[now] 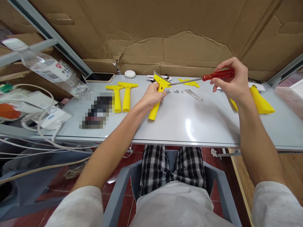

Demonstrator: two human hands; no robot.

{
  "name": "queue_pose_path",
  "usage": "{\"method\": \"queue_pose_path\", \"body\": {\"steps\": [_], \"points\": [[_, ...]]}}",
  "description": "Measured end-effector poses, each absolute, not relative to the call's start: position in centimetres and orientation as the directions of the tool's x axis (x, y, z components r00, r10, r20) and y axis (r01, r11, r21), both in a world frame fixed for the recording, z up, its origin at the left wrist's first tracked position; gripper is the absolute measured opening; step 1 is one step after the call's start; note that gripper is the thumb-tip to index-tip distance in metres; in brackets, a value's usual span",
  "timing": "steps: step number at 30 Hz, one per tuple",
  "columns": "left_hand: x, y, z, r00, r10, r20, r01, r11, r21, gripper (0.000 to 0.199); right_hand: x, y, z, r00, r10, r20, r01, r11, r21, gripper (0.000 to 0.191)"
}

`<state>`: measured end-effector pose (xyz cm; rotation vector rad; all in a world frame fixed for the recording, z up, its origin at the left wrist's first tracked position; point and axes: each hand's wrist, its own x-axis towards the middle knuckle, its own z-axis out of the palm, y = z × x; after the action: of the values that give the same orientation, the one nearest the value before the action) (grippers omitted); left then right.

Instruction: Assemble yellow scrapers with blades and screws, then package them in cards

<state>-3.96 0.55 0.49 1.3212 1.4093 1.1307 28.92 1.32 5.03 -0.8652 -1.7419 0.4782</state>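
Note:
My left hand [153,95] is closed around the neck of a yellow scraper [155,110], whose head points up and away from me. My right hand [233,77] grips a screwdriver by its red handle [219,75]. The long shaft reaches left, and its tip meets the scraper's head. Small screws [176,91] lie on the grey table beside a silver metal strip [194,95]. Flat yellow pieces [188,82] rest behind them. Two more yellow handles [127,97] are on the left; another yellow part [261,101] is behind my right forearm.
A phone [100,77] and a white oval object [130,74] lie at the table's back edge [142,141]. Leaning at the left are a clear bottle [47,67] and white cables [47,110]. Cardboard [189,34] walls the back.

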Motion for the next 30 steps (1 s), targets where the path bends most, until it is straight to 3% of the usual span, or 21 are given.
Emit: {"method": "queue_pose_path", "body": {"steps": [8,15,23,30], "points": [[-4.0,0.6,0.4,-0.052,0.999,0.001,0.223,0.010,0.975,0.028,29.0,1.7,4.5,-0.138,0.768,0.625,0.313,0.633,-0.708,0.039],[-4.0,0.6,0.4,-0.046,0.999,-0.001,0.208,0.010,0.978,0.028,28.7,1.2,5.1,-0.153,0.745,0.649,0.299,0.661,-0.688,0.050],[-4.1,0.8,0.2,-0.041,0.999,0.005,0.202,0.004,0.979,0.031,29.1,1.5,4.5,-0.154,0.768,0.622,0.332,0.633,-0.700,0.041],[-4.0,0.7,0.1,-0.052,0.999,0.003,0.207,0.007,0.978,0.028,28.7,0.6,5.4,-0.199,0.778,0.596,0.312,0.626,-0.714,0.051]]}}
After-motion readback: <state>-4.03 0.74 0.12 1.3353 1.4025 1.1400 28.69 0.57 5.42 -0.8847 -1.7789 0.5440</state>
